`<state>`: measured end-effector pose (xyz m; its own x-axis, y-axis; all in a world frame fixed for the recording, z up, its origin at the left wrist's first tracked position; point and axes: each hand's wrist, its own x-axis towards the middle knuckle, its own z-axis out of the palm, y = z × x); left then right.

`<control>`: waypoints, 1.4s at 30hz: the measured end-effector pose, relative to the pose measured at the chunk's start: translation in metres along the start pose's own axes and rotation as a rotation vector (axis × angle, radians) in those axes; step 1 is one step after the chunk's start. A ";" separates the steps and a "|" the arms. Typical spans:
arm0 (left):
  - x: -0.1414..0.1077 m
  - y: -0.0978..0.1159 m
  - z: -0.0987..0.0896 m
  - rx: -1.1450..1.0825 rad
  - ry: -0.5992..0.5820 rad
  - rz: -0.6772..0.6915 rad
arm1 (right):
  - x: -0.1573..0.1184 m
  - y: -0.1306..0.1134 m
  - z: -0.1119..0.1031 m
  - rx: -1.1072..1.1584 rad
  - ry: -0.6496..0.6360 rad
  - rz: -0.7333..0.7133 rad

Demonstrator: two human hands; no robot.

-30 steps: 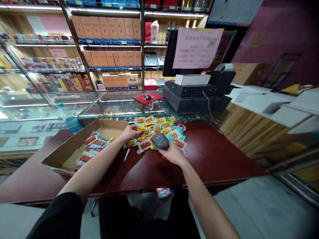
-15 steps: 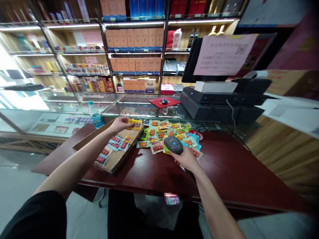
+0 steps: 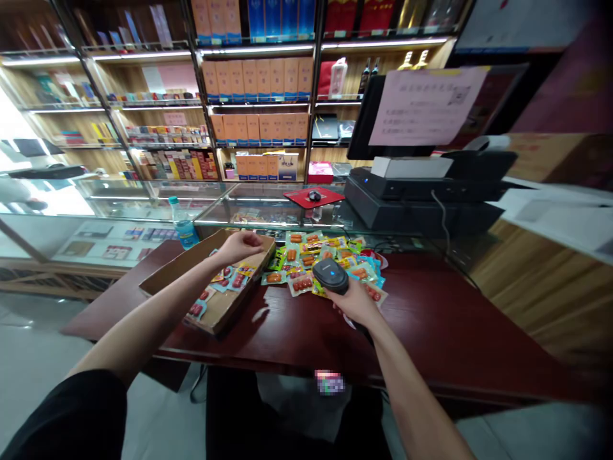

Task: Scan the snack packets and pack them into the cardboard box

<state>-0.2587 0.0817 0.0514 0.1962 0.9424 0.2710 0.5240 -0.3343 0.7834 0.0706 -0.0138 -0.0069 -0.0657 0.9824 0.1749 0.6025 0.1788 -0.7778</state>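
My right hand (image 3: 357, 300) is wrapped round a black barcode scanner (image 3: 330, 276) with a small blue light, held above the front of a pile of snack packets. That pile of small sealed sausage packets (image 3: 301, 282), in clear, yellow, green and blue wrapping, lies on the dark red table. To its left, a shallow cardboard box (image 3: 225, 314) holds several packets of reddish sausages (image 3: 237, 280). My left hand (image 3: 239, 248) hovers over the far part of this box. Its fingers are loosely bent and apart, with no packet visible in them. My left forearm hides part of the box.
A blue-capped bottle (image 3: 182, 223) stands behind the box. Beyond the table is a glass counter (image 3: 215, 211) with a mouse (image 3: 314, 195) on a red mat. A monitor (image 3: 366, 121) and black cash drawer (image 3: 407, 207) stand at back right. Stocked shelves line the wall.
The yellow packet between my left fingers has left them, and a yellow patch now shows among the packets in the box. My right hand and the scanner have hardly moved.
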 end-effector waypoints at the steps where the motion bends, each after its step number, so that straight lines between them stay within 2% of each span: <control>1: 0.005 0.004 0.015 0.022 -0.036 0.034 | 0.000 0.001 -0.002 0.001 0.012 0.006; 5: 0.017 0.015 0.079 0.122 -0.157 0.153 | -0.004 0.006 -0.008 0.002 0.053 0.002; 7: 0.017 0.015 0.104 0.176 -0.231 0.220 | -0.007 0.006 -0.010 0.002 0.057 0.018; 9: 0.013 0.011 0.122 0.237 -0.332 0.304 | -0.009 0.006 -0.011 0.004 0.065 0.041; 11: 0.009 0.004 0.130 0.311 -0.426 0.366 | -0.011 0.005 -0.012 0.003 0.069 0.053; 16: 0.001 -0.008 0.130 0.490 -0.558 0.377 | -0.013 0.003 -0.014 -0.040 0.104 0.037; 21: -0.004 -0.004 0.135 0.636 -0.534 0.367 | -0.014 0.005 -0.015 -0.056 0.112 0.016; 25: -0.003 0.000 0.135 0.640 -0.536 0.382 | -0.015 0.005 -0.014 -0.075 0.142 -0.006; 27: 0.001 -0.001 0.132 0.580 -0.519 0.315 | -0.015 0.006 -0.013 -0.083 0.136 -0.003; 33: 0.019 -0.012 0.121 0.230 -0.345 -0.057 | -0.017 0.007 -0.010 -0.098 0.111 0.024; 38: 0.020 -0.015 0.123 -0.204 -0.351 -0.241 | -0.018 0.004 -0.008 -0.076 0.076 -0.001; 42: 0.018 -0.010 0.123 -0.412 -0.341 -0.376 | -0.021 0.000 -0.007 -0.059 0.008 0.020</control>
<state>-0.1587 0.1001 -0.0200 0.3486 0.9151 -0.2027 0.2610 0.1129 0.9587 0.0772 -0.0348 -0.0061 -0.0469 0.9853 0.1642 0.6492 0.1549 -0.7447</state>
